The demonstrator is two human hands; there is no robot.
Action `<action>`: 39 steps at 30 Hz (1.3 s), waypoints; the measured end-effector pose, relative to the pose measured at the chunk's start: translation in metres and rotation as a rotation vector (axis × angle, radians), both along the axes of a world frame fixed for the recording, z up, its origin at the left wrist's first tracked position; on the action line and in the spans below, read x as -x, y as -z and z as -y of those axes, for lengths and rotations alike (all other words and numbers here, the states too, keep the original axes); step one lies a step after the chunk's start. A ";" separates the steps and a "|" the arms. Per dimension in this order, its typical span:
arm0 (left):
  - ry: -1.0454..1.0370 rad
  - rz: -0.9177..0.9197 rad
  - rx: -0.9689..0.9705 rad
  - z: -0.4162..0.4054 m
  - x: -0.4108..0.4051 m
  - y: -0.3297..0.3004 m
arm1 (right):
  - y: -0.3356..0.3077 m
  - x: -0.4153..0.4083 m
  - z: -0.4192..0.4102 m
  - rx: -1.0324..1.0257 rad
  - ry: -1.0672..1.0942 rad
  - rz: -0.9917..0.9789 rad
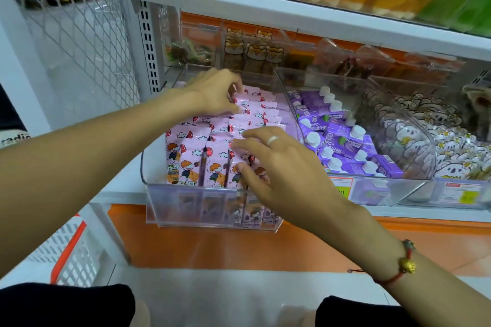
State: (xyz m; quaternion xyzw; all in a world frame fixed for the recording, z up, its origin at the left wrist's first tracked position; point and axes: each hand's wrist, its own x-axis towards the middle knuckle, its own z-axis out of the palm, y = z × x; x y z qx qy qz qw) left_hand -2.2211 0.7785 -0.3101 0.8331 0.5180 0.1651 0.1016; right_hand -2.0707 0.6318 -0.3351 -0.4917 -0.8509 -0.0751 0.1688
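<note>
A clear plastic bin (196, 202) on a low shop shelf holds several rows of pink cartoon-printed packets (188, 156) standing upright. My left hand (215, 93) reaches to the back rows, its fingers curled down onto the tops of the packets there. My right hand (273, 167), with a ring on one finger and a red bracelet on the wrist, lies with spread fingers over the front right packets and touches their tops.
A second clear bin (414, 188) to the right holds purple drink cartons (342, 138). Further right lie white bear-printed packets (435, 146). Snack packs stand at the shelf's back. A white shelf (239, 2) runs overhead. A white basket (71, 255) with orange trim sits at lower left.
</note>
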 end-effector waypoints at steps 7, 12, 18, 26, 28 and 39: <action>0.081 -0.215 0.065 -0.001 0.007 -0.005 | -0.011 -0.035 0.003 -0.167 0.099 -0.220; 0.122 -0.124 -0.149 0.018 0.010 -0.007 | -0.013 -0.052 0.006 -0.126 0.247 -0.295; 0.066 -0.065 -0.020 0.026 0.005 0.000 | -0.005 -0.053 0.006 0.087 0.294 -0.327; -0.042 0.216 -0.083 0.032 -0.001 -0.001 | -0.001 -0.055 0.006 0.153 0.297 -0.437; -0.090 0.467 -0.059 0.035 -0.003 -0.005 | -0.003 -0.055 0.005 0.141 0.303 -0.456; -0.017 1.120 -0.457 0.126 -0.006 -0.015 | -0.027 -0.026 0.018 -0.038 0.057 -0.658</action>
